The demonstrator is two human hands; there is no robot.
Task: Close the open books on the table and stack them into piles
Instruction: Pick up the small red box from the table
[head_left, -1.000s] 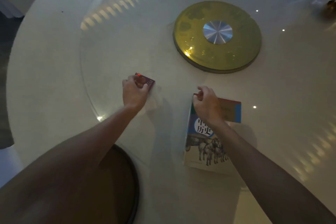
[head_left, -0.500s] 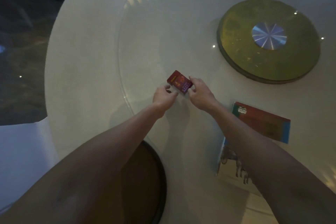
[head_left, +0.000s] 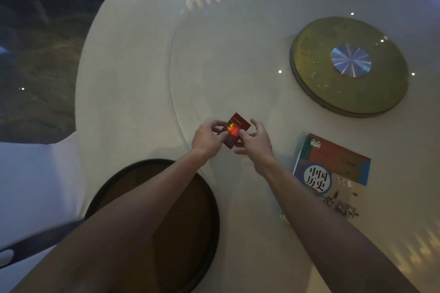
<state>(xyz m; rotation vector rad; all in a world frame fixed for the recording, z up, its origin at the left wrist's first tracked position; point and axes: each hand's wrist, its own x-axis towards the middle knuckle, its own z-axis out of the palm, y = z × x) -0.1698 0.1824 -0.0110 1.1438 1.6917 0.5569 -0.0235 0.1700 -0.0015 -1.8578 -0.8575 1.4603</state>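
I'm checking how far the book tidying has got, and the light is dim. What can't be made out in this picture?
Head view:
- Small red book: the left hand and right hand cover its edges, so whether it is fully closed is unclear; its print is too small.
- History book: the right forearm hides its near corner.
- Dark tray: both forearms cover most of it.
- Table: cut off at the frame's edges.

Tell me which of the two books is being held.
The small red book, pinched between the left hand and right hand. The larger history textbook lies closed on the table, untouched, to the right.
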